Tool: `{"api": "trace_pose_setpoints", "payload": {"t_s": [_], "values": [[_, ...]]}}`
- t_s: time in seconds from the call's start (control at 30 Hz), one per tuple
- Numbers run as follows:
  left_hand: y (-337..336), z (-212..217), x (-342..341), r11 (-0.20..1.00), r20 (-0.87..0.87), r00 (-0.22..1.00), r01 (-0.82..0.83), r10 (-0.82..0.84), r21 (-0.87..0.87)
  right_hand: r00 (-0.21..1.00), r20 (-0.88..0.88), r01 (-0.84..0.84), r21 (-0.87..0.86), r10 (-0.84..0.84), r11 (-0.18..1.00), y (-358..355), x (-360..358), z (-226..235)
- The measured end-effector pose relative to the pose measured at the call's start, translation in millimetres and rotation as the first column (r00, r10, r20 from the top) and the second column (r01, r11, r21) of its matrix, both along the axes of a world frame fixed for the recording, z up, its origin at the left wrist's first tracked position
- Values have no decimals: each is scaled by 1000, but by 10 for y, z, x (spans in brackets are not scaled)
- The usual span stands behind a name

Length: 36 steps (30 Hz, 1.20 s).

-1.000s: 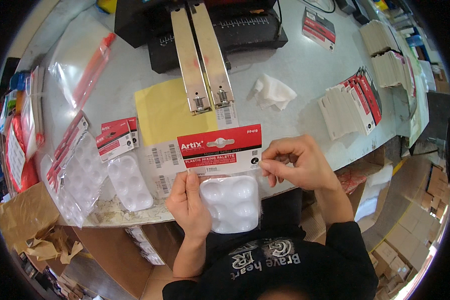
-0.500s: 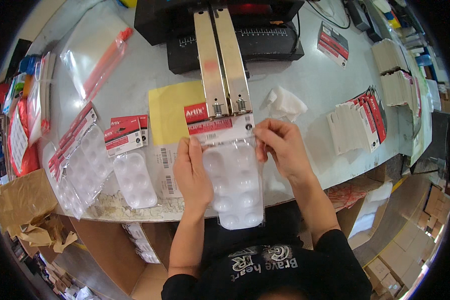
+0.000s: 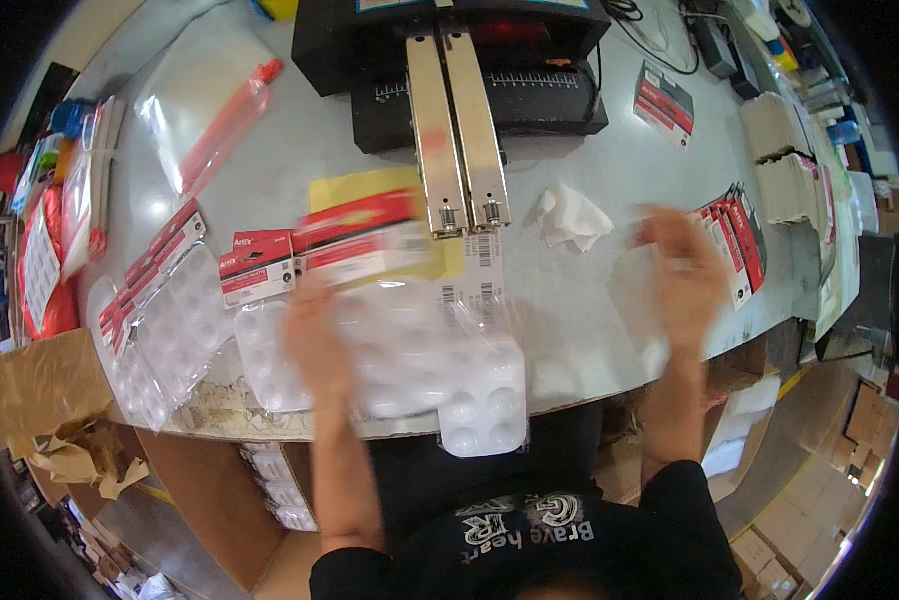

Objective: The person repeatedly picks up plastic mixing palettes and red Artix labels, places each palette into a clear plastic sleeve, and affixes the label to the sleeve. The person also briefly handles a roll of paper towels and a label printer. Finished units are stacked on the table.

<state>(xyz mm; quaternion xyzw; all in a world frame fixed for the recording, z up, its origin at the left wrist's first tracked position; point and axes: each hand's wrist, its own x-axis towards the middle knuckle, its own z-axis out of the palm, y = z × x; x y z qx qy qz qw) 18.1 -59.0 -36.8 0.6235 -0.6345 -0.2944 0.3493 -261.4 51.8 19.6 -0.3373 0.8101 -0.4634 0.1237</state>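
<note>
My left hand (image 3: 320, 345), blurred by motion, grips a white plastic paint palette (image 3: 385, 360) in a clear bag with a red-and-white header card (image 3: 365, 240). Its fingers are by the card's lower left. A second white palette (image 3: 482, 405) in a clear bag lies at the table's front edge, partly overhanging it. Over to the right, my right hand (image 3: 685, 260) is smeared beside the stack of folded header cards (image 3: 740, 235); its fingers cannot be made out. Finished-looking bagged palettes (image 3: 185, 310) with cards lie left of my left hand.
A black machine (image 3: 480, 105) with two long metal arms (image 3: 460, 140) reaches toward me at the centre. A yellow sheet (image 3: 340, 190), crumpled white tissue (image 3: 575, 215), and clear bags (image 3: 195, 110) lie around it. Card stacks (image 3: 790, 165) stand at the right; brown paper (image 3: 50, 395) sits left.
My left hand has carried the carded palette leftward, away from the metal arms. My right hand has left the card and moved right toward the card stack. The second palette now shows.
</note>
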Motion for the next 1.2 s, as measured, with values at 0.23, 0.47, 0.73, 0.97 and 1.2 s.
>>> {"api": "trace_pose_setpoints", "payload": {"t_s": [0.23, 0.47, 0.73, 0.97, 1.2], "values": [[129, 149, 475, 992, 461, 884, -30, 83, -122, 972, -228, 3, 235, 52, 972, 867, -1442, -72], [892, 8, -246, 938, 29, 941, 340, -338, -69, 897, -421, 226, 182, -132, 957, 619, -801, 157], [986, 473, -274, 754, -679, 727, 505, -108, 421, 786, 218, -605, 80, 578, 792, 89, 413, 277], [915, 469, -249, 791, -575, 784, 497, -233, 357, 686, 354, -718, 190, 635, 670, -93, 531, 258], [905, 560, -232, 794, -462, 833, 489, -303, 361, 640, 293, -766, 170, 710, 620, -90, 421, 239]]}}
